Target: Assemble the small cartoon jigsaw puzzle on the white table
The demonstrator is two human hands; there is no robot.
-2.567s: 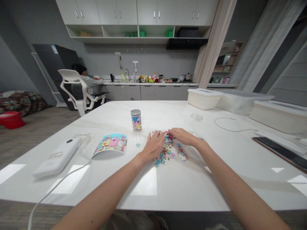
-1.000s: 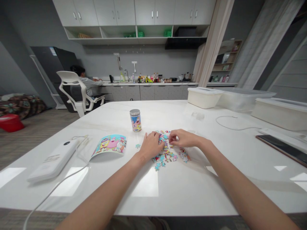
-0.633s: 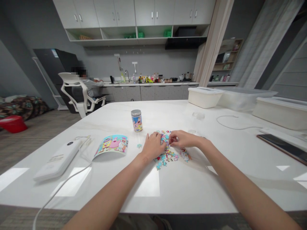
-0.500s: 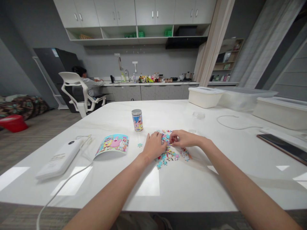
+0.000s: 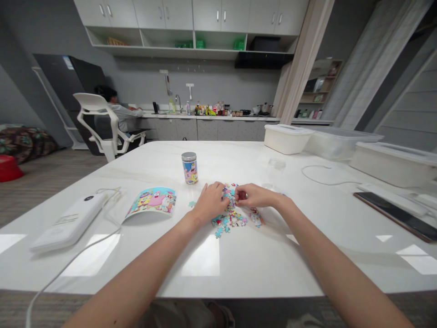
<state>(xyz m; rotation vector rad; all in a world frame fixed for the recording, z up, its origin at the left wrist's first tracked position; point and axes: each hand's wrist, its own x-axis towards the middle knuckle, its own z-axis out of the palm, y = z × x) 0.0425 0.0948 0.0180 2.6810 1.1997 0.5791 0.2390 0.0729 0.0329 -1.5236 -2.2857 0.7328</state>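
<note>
A loose heap of small jigsaw puzzle pieces (image 5: 226,218), mostly turquoise, pink and yellow, lies on the white table. My left hand (image 5: 212,200) rests on the heap's left side, fingers apart and slightly bent. Over its right side, my right hand (image 5: 253,196) has thumb and fingers curled into a pinch; whatever is between the tips is too small to make out. Just below that hand are some pieces joined into a small section (image 5: 256,217). One single turquoise piece (image 5: 192,204) lies left of my left hand.
Behind the heap stands a picture jar (image 5: 190,168) with a metal lid. A curled cartoon picture sheet (image 5: 152,201) and a white power bank (image 5: 70,222) with cable lie left. Plastic boxes (image 5: 287,139) and a phone (image 5: 392,216) are right. A person (image 5: 121,116) sits far left.
The whole view has shifted a little, so things appear farther left. Both hands stay at the heap, with only slight finger movement.
</note>
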